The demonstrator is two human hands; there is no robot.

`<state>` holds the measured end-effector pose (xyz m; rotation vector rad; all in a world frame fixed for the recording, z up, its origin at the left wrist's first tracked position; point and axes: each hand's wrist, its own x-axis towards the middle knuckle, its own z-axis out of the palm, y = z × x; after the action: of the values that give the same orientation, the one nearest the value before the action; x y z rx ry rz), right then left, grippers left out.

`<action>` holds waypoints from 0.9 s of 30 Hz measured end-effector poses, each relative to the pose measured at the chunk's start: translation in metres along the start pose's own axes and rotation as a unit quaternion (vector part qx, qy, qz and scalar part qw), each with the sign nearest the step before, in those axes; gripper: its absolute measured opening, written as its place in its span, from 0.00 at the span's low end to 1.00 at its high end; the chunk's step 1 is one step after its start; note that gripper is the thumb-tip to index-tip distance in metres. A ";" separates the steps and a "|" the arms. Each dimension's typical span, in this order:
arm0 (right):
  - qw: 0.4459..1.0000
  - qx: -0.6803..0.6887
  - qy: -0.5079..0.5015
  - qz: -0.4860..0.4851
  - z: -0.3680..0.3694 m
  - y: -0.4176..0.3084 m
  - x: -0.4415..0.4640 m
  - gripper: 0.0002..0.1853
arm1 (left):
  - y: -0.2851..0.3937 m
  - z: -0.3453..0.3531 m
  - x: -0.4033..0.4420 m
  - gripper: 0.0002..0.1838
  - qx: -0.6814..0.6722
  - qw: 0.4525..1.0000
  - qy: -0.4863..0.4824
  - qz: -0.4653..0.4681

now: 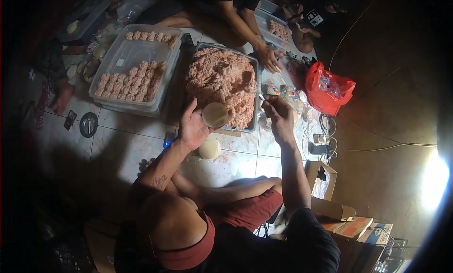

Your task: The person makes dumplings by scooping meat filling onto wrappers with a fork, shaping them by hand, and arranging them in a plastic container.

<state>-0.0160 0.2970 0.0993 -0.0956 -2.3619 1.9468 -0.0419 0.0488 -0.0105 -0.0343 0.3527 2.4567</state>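
- Your left hand [194,129] holds a pale disc [215,115] across its fingers, the thumb standing away from it; the disc hides most of the fingers, so how they curl beneath cannot be told.
- That disc, round and thin, is in front of the near edge of a dark-rimmed tub [257,86], seen against the pinkish minced mixture [217,74] heaped inside.
- Your right hand [281,118] pinches a small white item [262,98] between thumb and fingers, beside the tub's right side; it is too small to identify.
- Below your left hand, a pale round stack [209,149] sits on the tiled floor [236,165], near the tub.
- Left of the tub you have a clear plastic tray [137,52] with rows of filled pieces [134,85]: one short row along its far edge, several rows at the near end, bare plastic between.
- Past the tub, a co-worker's hand [269,58] reaches down near its far right corner, the fingers pointing to the floor; whether it grips anything cannot be told.
- To your right, a red plastic bag [325,105] stands with clear packaging in its mouth, and cables [326,126] lie coiled nearer you.
- A round black dish [88,125] lies on the floor to your left.
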 end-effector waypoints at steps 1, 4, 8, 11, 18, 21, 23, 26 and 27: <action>0.999 -0.036 0.017 -0.026 0.003 -0.011 0.000 0.09 | 0.001 0.001 -0.001 0.42 0.001 1.000 0.000 -0.001; 0.992 -0.122 0.025 -0.036 0.002 -0.015 -0.001 0.10 | 0.001 -0.001 -0.008 0.45 -0.014 1.000 -0.009 -0.011; 0.989 -0.143 -0.031 -0.030 0.019 0.006 -0.011 0.09 | -0.002 0.000 -0.008 0.47 -0.087 0.996 -0.011 0.019; 0.981 -0.176 -0.029 -0.082 0.049 0.037 -0.027 0.08 | -0.002 0.009 -0.010 0.49 -0.121 0.992 -0.029 0.030; 0.968 -0.212 -0.009 -0.134 0.088 0.060 -0.053 0.06 | 0.010 0.011 -0.014 0.53 -0.080 0.992 -0.030 0.089; 0.960 -0.233 -0.050 -0.144 0.089 0.077 -0.063 0.07 | 0.011 0.000 -0.016 0.54 -0.081 0.994 -0.013 0.076; 0.903 -0.375 -0.108 -0.181 0.087 0.044 -0.060 0.09 | 0.015 -0.019 -0.021 0.53 -0.149 0.988 -0.005 0.045; 0.871 -0.432 -0.157 -0.171 0.069 0.008 -0.066 0.11 | 0.018 -0.031 -0.033 0.51 -0.115 0.985 0.113 0.058; 0.884 -0.407 -0.140 -0.184 0.069 -0.002 -0.066 0.11 | 0.023 -0.036 -0.035 0.50 -0.159 0.987 0.013 0.027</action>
<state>0.0427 0.2232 0.0867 0.5761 -2.9279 0.7533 -0.0298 0.0012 -0.0353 -0.1943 -0.0303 2.5451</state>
